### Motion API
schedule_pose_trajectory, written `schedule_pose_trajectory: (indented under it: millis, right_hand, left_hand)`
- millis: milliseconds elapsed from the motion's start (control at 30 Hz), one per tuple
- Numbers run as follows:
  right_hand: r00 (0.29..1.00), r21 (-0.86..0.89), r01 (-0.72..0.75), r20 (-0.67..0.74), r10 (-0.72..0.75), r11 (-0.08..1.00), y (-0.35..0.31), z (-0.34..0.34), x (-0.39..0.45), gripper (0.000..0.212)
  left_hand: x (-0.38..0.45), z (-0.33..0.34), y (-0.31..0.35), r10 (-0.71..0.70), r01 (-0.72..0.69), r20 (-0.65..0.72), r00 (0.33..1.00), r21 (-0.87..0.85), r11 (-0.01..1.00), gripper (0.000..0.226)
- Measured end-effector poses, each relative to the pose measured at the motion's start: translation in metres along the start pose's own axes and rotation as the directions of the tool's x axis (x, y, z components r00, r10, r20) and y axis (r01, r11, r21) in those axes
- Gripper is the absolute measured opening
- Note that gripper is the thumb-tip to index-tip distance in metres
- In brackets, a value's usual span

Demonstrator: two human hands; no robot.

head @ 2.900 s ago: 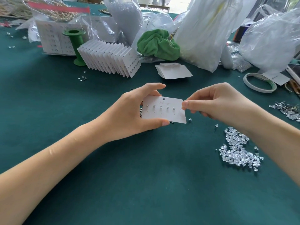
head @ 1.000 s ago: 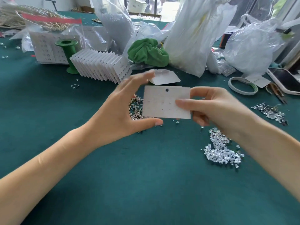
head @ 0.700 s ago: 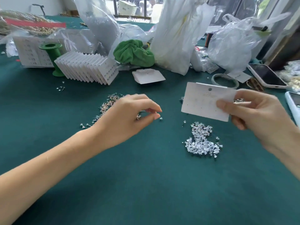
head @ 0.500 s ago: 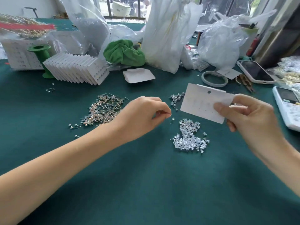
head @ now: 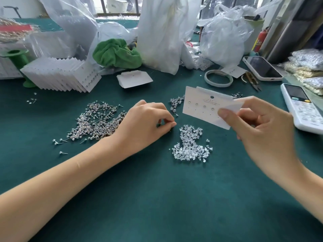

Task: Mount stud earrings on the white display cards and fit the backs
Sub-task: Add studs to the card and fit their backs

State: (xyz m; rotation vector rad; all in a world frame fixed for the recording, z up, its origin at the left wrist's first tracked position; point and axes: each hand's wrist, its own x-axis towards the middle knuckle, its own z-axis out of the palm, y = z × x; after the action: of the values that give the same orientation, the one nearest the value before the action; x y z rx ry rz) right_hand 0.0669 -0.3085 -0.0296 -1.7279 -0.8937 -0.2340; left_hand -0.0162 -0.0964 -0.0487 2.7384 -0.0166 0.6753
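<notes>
I see the dark green felt tabletop (head: 157, 198) filling the frame, with open room across the whole lower half and clutter packed along the top: bulging white plastic bags (head: 160, 32), a fanned row of finished white cards (head: 59, 75) at upper left, a white remote control (head: 302, 109) close to the right edge.

At centre right my right hand (head: 262, 130) pinches the white rectangular display card (head: 208, 105) by its lower right corner, thumb on the face, holding it clear of the cloth. Four studs sit in its top row. It looks thin and light, and I judge it bends easily, so an edge grip well away from the holes suits it.

Left of centre lies the scattered pile of silver stud earrings (head: 97, 121); they look tiny and sharp-posted, best taken by the post. Below the card sits the heap of clear plastic earring backs (head: 190, 145), which I expect to be slippery and quick to roll.

My left hand (head: 145, 123) rests on the felt between the two piles, fingertips drawn together; whether they grasp anything I cannot tell.
</notes>
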Motion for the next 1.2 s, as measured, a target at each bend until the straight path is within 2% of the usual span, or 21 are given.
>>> schedule_pose_trajectory:
  millis: [33,100,133,200,233,267,333,433,533,733,1200]
  right_hand:
    - [0.997,-0.058,0.081,-0.013,-0.082,0.995,0.001,0.001,-0.001,0.031]
    - [0.960,-0.166,0.280,0.037,-0.277,0.946,-0.001,0.001,-0.003,0.013]
    - [0.922,-0.215,0.388,0.091,-0.377,0.896,0.000,0.001,-0.004,0.007]
    - [0.818,-0.289,0.574,0.238,-0.524,0.766,0.004,0.002,-0.006,0.014]
    - [0.767,-0.308,0.641,0.299,-0.568,0.703,0.005,0.002,-0.006,0.014]
    - [0.724,-0.317,0.690,0.341,-0.600,0.651,0.005,0.004,-0.007,0.015]
    - [0.661,-0.324,0.750,0.388,-0.642,0.577,0.004,0.008,-0.010,0.020]
    - [0.614,-0.324,0.789,0.417,-0.670,0.522,0.003,0.013,-0.011,0.033]
    - [0.606,-0.327,0.795,0.424,-0.673,0.510,0.002,0.014,-0.013,0.036]
    - [0.623,-0.320,0.782,0.427,-0.655,0.535,0.002,0.016,-0.014,0.039]
    - [0.634,-0.303,0.771,0.444,-0.633,0.560,0.002,0.015,-0.016,0.035]
  left_hand:
    - [0.000,0.000,-0.001,-0.023,0.022,-0.025,0.999,-0.023,0.999,0.008]
    - [0.004,-0.004,-0.004,-0.163,0.144,-0.070,0.984,-0.221,0.965,0.006]
    - [0.006,-0.008,-0.005,-0.259,0.217,-0.078,0.963,-0.351,0.911,0.005]
    - [0.008,-0.016,-0.003,-0.423,0.320,-0.051,0.905,-0.574,0.754,0.003]
    - [0.007,-0.020,-0.001,-0.460,0.338,-0.026,0.888,-0.641,0.689,0.003]
    - [0.006,-0.025,0.003,-0.457,0.340,0.005,0.889,-0.676,0.654,0.004]
    - [-0.001,-0.032,0.016,-0.358,0.320,0.091,0.929,-0.682,0.658,0.006]
    - [-0.010,-0.036,0.033,-0.179,0.263,0.197,0.964,-0.614,0.744,0.004]
    - [-0.014,-0.034,0.039,-0.108,0.216,0.216,0.970,-0.575,0.789,0.008]
    - [-0.018,-0.033,0.041,-0.056,0.185,0.231,0.971,-0.582,0.792,0.005]
    - [-0.020,-0.032,0.043,-0.084,0.209,0.230,0.970,-0.603,0.770,0.009]
